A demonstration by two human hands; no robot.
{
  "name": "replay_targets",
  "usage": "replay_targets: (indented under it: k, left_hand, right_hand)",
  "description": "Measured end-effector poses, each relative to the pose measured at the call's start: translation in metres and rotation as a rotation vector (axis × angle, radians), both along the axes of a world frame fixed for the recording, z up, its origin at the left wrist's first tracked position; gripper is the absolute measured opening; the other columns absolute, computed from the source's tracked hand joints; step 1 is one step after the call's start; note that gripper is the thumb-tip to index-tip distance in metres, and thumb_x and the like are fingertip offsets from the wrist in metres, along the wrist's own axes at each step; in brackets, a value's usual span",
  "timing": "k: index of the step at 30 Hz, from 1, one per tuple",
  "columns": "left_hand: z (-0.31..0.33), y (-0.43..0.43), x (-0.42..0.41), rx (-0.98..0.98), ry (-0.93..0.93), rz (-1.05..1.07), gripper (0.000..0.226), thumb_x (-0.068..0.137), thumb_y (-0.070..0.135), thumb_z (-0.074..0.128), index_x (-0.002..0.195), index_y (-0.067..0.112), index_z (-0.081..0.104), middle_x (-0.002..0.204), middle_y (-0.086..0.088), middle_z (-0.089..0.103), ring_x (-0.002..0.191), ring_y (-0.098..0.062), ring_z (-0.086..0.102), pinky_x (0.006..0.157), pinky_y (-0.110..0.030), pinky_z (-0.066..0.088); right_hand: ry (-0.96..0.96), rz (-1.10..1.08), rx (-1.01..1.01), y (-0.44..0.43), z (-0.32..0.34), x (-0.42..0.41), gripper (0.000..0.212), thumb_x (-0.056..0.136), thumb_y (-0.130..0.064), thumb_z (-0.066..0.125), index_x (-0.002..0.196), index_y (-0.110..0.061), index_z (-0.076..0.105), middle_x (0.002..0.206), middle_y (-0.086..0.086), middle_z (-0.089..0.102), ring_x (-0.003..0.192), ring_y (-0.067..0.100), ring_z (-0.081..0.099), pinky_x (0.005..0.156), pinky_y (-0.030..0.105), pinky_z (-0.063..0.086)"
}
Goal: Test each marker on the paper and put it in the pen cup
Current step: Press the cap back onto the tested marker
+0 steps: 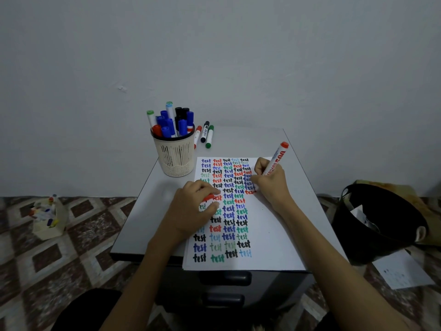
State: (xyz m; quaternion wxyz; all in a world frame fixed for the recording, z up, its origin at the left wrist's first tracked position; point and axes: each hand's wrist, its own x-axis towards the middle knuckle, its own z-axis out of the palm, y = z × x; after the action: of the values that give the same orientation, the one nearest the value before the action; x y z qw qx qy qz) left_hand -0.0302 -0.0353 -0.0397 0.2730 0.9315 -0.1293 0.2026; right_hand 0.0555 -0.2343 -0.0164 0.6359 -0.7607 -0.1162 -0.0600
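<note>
A white paper (267, 237) covered with rows of the word "test" in several colours lies on the small grey table (152, 206). My right hand (269, 182) grips a red whiteboard marker (276, 158), tip down on the sheet's right column by a fresh red word. My left hand (193, 211) rests on the paper and holds the red cap (208, 197) between its fingers. The cream mesh pen cup (175, 155), at the table's back left, is packed with several capped markers. Three loose markers (204, 136), red, black and green, lie just right of the cup.
A black bin (379, 223) with paper scraps stands on the floor to the right, with a loose sheet (403, 271) in front of it. A small cream box of markers (49, 218) sits on the patterned floor at left. A wall rises right behind the table.
</note>
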Motion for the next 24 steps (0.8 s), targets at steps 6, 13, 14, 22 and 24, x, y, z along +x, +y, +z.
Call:
replay_targets:
  k: [6, 13, 14, 22, 24]
  left_hand:
    - [-0.001, 0.001, 0.001, 0.008, -0.003, 0.001, 0.045, 0.08, 0.047, 0.042, 0.11, 0.023, 0.064, 0.108, 0.009, 0.058, 0.096, -0.005, 0.046, 0.085, -0.031, 0.04]
    - [0.0, -0.001, -0.001, 0.018, -0.011, 0.027, 0.051, 0.079, 0.048, 0.043, 0.12, 0.022, 0.059, 0.112, 0.005, 0.057, 0.101, -0.01, 0.047, 0.089, -0.035, 0.041]
    - [0.0, -0.001, -0.001, 0.033, -0.026, 0.059, 0.052, 0.078, 0.049, 0.045, 0.122, 0.023, 0.058, 0.113, 0.005, 0.056, 0.103, -0.01, 0.047, 0.09, -0.034, 0.039]
    - [0.0, 0.0, -0.002, 0.084, -0.047, 0.242, 0.026, 0.08, 0.042, 0.048, 0.095, 0.025, 0.061, 0.094, 0.01, 0.057, 0.095, -0.012, 0.05, 0.084, -0.03, 0.023]
    - [0.001, 0.001, -0.002, 0.047, -0.056, 0.216, 0.03, 0.084, 0.045, 0.044, 0.098, 0.026, 0.062, 0.097, 0.01, 0.061, 0.095, -0.011, 0.051, 0.086, -0.03, 0.023]
  right_hand:
    - [-0.034, 0.028, -0.013, -0.001, -0.002, 0.0, 0.043, 0.077, 0.02, 0.055, 0.062, -0.014, 0.032, 0.054, -0.002, 0.04, 0.047, 0.001, 0.048, 0.05, 0.018, 0.047]
    - [0.02, 0.067, 0.017, -0.002, 0.0, 0.001, 0.04, 0.078, 0.02, 0.055, 0.063, -0.011, 0.034, 0.061, 0.008, 0.041, 0.058, 0.015, 0.05, 0.055, 0.023, 0.052]
    - [0.028, 0.061, 0.069, -0.002, 0.001, 0.0, 0.04, 0.078, 0.02, 0.055, 0.064, -0.011, 0.035, 0.062, 0.009, 0.04, 0.057, 0.016, 0.049, 0.054, 0.023, 0.052]
    - [0.15, 0.192, 0.54, -0.01, 0.01, -0.004, 0.023, 0.08, 0.007, 0.069, 0.073, -0.008, 0.053, 0.071, 0.008, 0.061, 0.058, 0.014, 0.056, 0.05, 0.021, 0.049]
    - [0.238, 0.311, 0.631, -0.009, 0.011, -0.005, 0.007, 0.084, 0.005, 0.064, 0.085, -0.002, 0.062, 0.092, 0.019, 0.067, 0.085, 0.027, 0.066, 0.065, 0.028, 0.058]
